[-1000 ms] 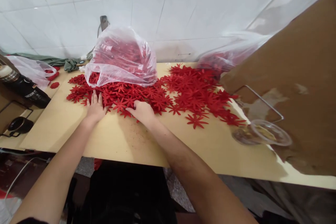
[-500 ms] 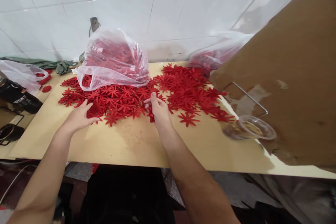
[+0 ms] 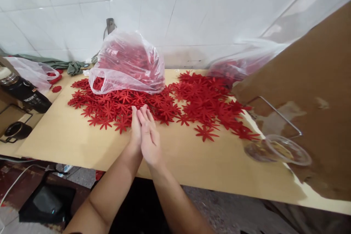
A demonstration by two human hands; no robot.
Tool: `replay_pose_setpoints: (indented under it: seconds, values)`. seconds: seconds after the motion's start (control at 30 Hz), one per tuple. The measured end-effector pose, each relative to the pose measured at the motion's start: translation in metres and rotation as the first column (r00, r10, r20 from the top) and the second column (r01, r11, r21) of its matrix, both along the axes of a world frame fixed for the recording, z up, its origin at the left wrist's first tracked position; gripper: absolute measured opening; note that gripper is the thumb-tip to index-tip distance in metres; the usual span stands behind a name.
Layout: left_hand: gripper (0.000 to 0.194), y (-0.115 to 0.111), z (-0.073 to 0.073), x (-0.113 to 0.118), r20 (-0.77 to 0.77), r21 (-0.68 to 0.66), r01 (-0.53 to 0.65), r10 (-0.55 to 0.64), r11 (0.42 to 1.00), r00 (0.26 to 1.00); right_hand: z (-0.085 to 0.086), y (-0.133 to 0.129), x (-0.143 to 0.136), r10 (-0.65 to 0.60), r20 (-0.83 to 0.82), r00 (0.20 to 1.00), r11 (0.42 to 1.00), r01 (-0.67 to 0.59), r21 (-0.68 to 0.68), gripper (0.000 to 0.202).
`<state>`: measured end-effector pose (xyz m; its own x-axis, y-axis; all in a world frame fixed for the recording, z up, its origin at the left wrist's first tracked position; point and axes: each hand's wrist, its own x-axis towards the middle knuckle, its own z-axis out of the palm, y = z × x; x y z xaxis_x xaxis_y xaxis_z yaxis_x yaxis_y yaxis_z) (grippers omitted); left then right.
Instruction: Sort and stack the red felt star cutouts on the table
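Note:
My left hand (image 3: 136, 128) and my right hand (image 3: 150, 137) are pressed palm to palm above the front edge of a pile of red flower-shaped cutouts (image 3: 109, 108). The fingers of both are stretched out and point toward the pile. Whether anything lies between the palms is hidden. Behind the pile, a translucent plastic bag (image 3: 128, 62) full of red pieces rests on top of it. To the right spreads a second heap of the red flower cutouts (image 3: 203, 98), with a single red flower (image 3: 205, 132) at its front.
A clear plastic tub (image 3: 287, 150) stands at right beside a large brown cardboard sheet (image 3: 323, 98). Another bag (image 3: 246, 58) sits behind the right heap. At left are a black vacuum flask (image 3: 27, 93) and a dark mug (image 3: 18, 131). A tiled wall (image 3: 205, 14) closes the back.
My left hand has moved right and my right hand slightly left, so that they now meet. The red piece seen in my right hand is out of sight. The view has shifted left.

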<state>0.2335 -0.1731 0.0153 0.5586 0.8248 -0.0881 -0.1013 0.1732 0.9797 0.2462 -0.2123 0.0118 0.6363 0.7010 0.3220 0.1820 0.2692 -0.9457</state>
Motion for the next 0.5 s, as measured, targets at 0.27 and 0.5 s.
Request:
replay_pose_setpoints:
  seconds: [0.27,0.5]
  values:
    - [0.064,-0.005,0.016,-0.006,0.093,-0.068,0.057,-0.050,0.996,0.994,0.006,0.009,0.006,0.061,-0.196,0.979,0.997,-0.068,-0.033,0.074]
    - [0.065,-0.006,0.021,0.000,0.083,-0.046,0.118,-0.114,0.992,0.990,0.010,0.014,0.012,0.058,-0.415,0.908,0.994,-0.093,-0.065,0.089]
